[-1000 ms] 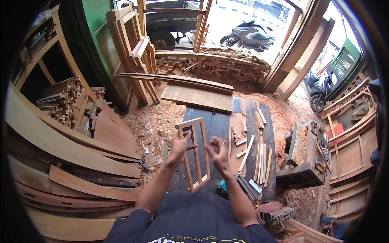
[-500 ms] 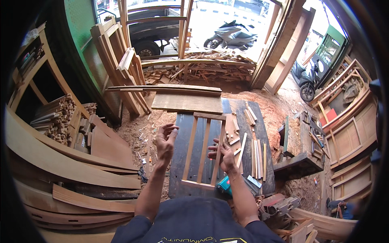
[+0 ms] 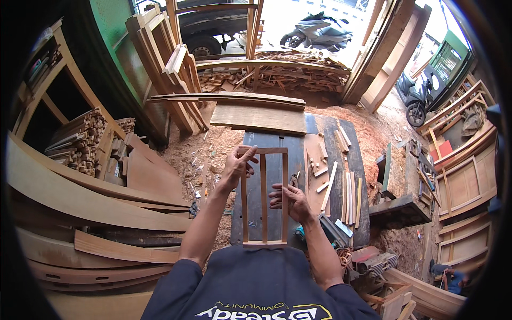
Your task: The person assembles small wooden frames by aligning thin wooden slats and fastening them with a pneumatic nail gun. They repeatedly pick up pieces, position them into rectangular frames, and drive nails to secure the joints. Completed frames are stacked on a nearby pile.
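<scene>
Gripping the frame (image 3: 264,200) at its far left corner, the left hand (image 3: 238,166) had its fingers curled; the right hand (image 3: 294,202), half open, was around the right rail. The frame was above the table (image 3: 261,140), left of some sticks (image 3: 350,197), its near end by the shirt (image 3: 256,277)
</scene>
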`<state>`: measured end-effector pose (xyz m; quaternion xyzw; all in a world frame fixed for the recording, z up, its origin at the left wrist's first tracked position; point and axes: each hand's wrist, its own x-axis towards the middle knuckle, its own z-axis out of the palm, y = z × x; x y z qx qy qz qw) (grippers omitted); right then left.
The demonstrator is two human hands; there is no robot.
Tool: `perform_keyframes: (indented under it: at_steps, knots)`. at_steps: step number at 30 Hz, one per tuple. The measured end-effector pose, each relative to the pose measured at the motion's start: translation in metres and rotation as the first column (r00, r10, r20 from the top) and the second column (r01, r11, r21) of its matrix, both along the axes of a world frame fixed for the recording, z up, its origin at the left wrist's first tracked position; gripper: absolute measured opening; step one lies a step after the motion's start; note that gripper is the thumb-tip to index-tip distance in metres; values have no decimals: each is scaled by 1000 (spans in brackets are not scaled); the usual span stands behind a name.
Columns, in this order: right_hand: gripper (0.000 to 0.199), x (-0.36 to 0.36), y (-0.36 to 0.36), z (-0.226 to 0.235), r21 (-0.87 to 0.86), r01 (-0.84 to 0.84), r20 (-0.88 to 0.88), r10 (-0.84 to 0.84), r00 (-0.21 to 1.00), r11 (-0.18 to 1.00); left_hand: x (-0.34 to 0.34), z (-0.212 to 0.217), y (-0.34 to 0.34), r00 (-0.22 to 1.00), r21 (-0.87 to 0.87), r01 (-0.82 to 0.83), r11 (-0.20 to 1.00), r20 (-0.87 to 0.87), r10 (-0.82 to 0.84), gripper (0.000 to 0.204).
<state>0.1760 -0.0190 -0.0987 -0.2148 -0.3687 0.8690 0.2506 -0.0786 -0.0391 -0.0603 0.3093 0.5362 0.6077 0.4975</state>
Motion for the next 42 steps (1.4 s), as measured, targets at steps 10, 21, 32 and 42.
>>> perform_keyframes:
  at_steps: [10, 21, 32, 42]
  knots:
    - [83, -30, 92, 43, 141, -295, -183, 317, 930, 945, 17, -1, 19, 947, 45, 196, 980, 251, -201, 29]
    - [62, -35, 107, 40, 22, -252, -67, 253, 965, 967, 13, 1, 32, 957, -82, 290, 953, 43, -288, 41]
    - [62, -29, 105, 32, -70, -135, -70, 130, 989, 988, 21, -6, 45, 943, -65, 329, 942, 61, -326, 41]
    - [60, -31, 105, 25, -117, -125, -34, 122, 992, 985, 21, -8, 40, 946, -103, 323, 941, 37, -321, 47]
